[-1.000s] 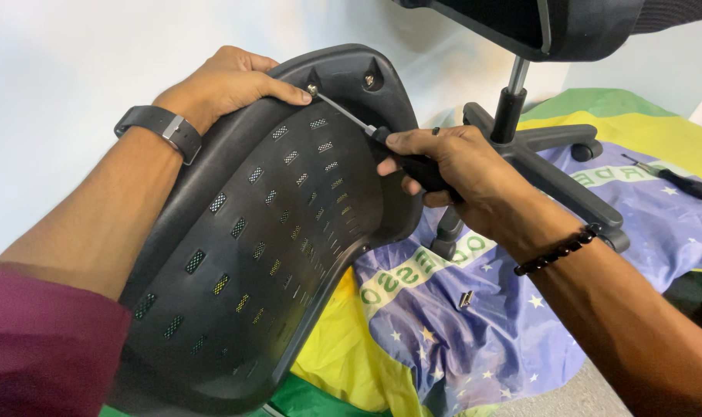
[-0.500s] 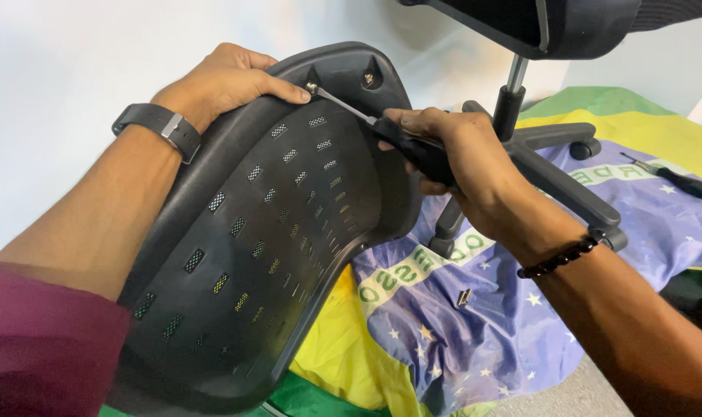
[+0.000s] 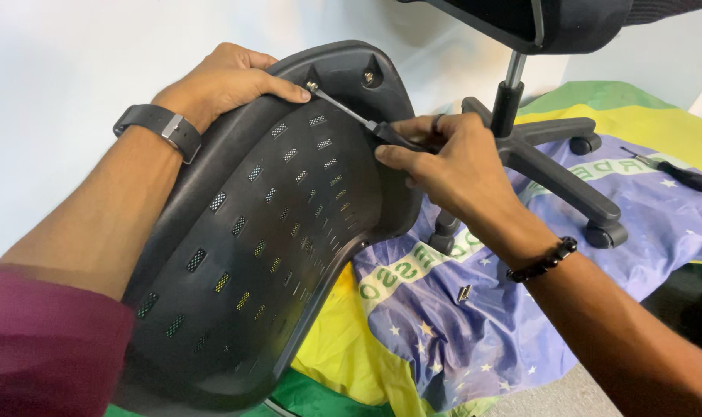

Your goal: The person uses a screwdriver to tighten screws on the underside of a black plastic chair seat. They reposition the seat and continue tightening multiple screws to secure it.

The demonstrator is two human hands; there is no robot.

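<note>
Screw-driving step: my left hand [image 3: 227,81] gripped chair back [image 3: 274,232]; right hand [image 3: 443,158] pinched screwdriver [image 3: 351,116] on screw [image 3: 312,86]; next needed steady turning

The left arm wears a maroon fabric sleeve [image 3: 46,347] and a black wristwatch [image 3: 159,127]. A black beaded bracelet [image 3: 542,259] circles the right wrist, and a ring [image 3: 438,120] sits on one finger.

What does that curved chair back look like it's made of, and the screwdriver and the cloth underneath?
Chair back: probably moulded plastic, matte dark grey, with rows of small slots showing mesh. Screwdriver: thin shiny shaft, likely metal; its dark handle is mostly hidden in the right hand. Cloth: thin woven-looking fabric, wrinkled, slightly glossy.
</note>
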